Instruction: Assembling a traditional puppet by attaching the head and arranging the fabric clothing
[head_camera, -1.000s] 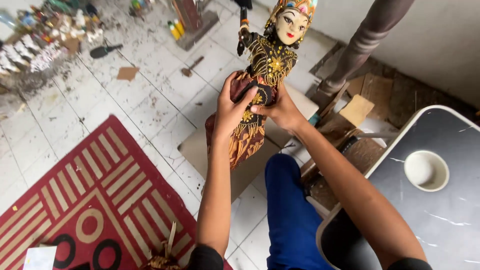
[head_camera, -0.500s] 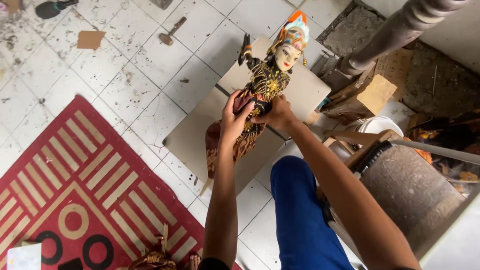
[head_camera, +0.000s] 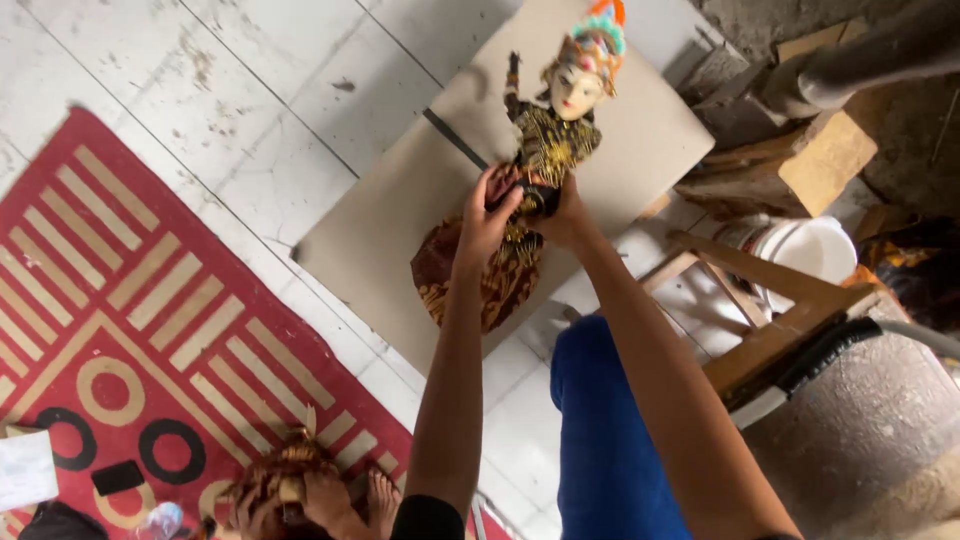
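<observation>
Both hands stay at the rod puppet (head_camera: 545, 160)'s waist: the left hand (head_camera: 487, 213) and right hand (head_camera: 562, 215) keep their grip clenched on its sash. The puppet now hangs lower over the grey board (head_camera: 400, 220) on the tiled floor (head_camera: 250, 90), beside the red rug (head_camera: 130, 330).

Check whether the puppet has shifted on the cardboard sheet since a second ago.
Cannot tell: the camera moved. The puppet, gripped at the waist by both hands, stays over the cardboard sheet.

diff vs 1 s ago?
The view swung: the grey table left the frame, and the board and red rug show more. No grip change: both hands, left and right, stay clasped at the puppet's waist, puppet upright over the board.
</observation>
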